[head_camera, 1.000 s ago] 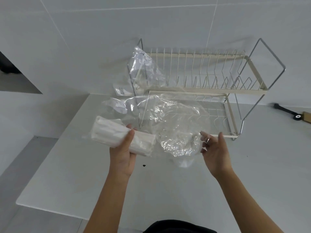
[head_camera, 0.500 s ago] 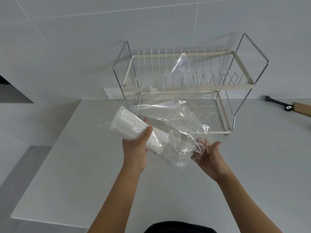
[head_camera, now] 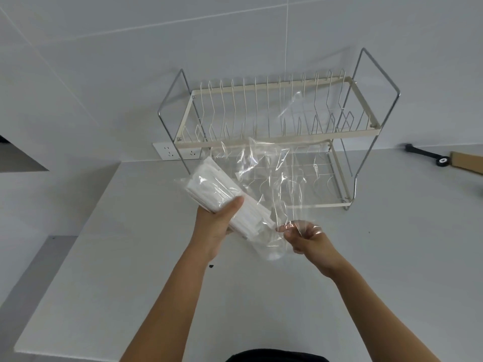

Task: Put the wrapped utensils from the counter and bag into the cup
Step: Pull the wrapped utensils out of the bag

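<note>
My left hand [head_camera: 217, 226] grips a bundle of white paper-wrapped utensils [head_camera: 211, 184], held tilted above the grey counter, its upper end toward the far left. A clear plastic bag [head_camera: 271, 178] drapes around the bundle's lower end and stretches up and right in front of the rack. My right hand [head_camera: 308, 241] pinches the bag's loose lower edge, fingers curled closed on the film. No cup is in view.
A two-tier wire dish rack [head_camera: 274, 137] stands against the tiled wall at the back of the counter [head_camera: 130, 257]. A wall socket [head_camera: 177, 152] sits left of it. A black-handled tool [head_camera: 428, 155] and a cardboard piece [head_camera: 467, 163] lie far right. The counter's edge drops off at left.
The bundle tilted steeper and rose slightly in my left hand. My right hand went from open beside the bag to closed on the bag's edge. The bag stretched out to the right.
</note>
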